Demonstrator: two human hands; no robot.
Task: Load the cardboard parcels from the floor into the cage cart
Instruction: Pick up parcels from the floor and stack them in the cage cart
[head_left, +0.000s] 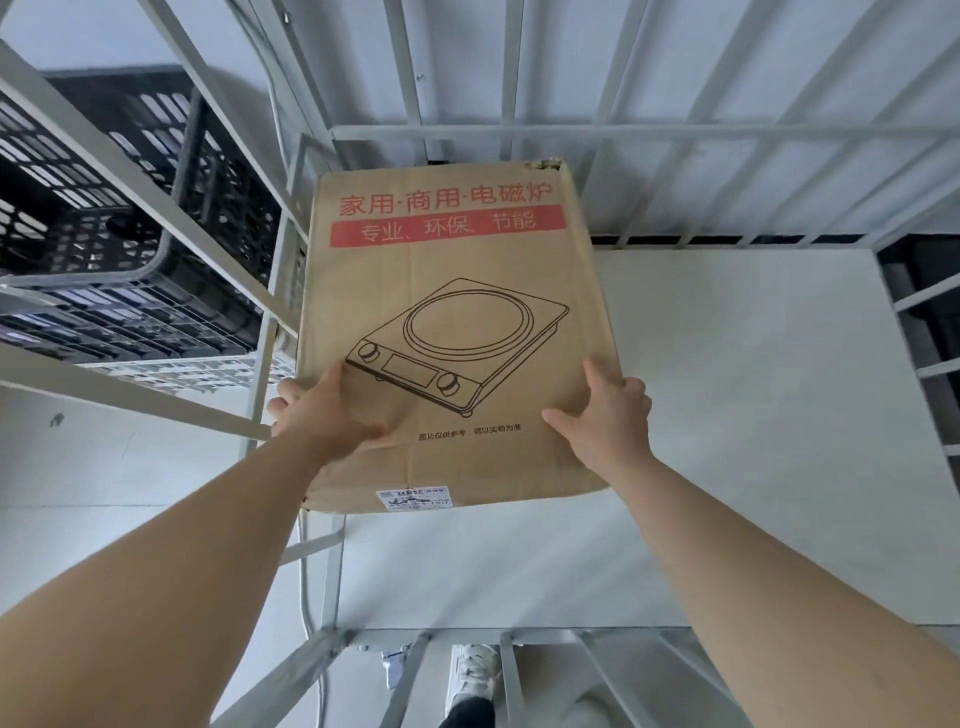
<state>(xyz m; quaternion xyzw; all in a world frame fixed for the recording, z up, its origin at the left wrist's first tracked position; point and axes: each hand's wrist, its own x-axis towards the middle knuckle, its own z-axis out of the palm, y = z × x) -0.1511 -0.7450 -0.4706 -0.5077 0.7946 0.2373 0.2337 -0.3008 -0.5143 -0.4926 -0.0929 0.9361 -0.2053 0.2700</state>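
Over the white deck (737, 415) of the cage cart (571, 132), a cardboard parcel (457, 291) printed with an induction cooker drawing is held at its near end by both hands. The left hand (322, 410) grips the left edge, thumb on top and fingers (284, 400) curled round the side. The right hand (608, 421) clamps the right edge likewise, thumb spread across the top face. Whether the far end touches the deck is unclear. Black plastic crates (130, 208) sit behind the bars at left

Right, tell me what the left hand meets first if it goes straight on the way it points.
Gripping the brown cardboard box, the left hand would probably meet the white metal cage cart's corner post first; depth is unclear.
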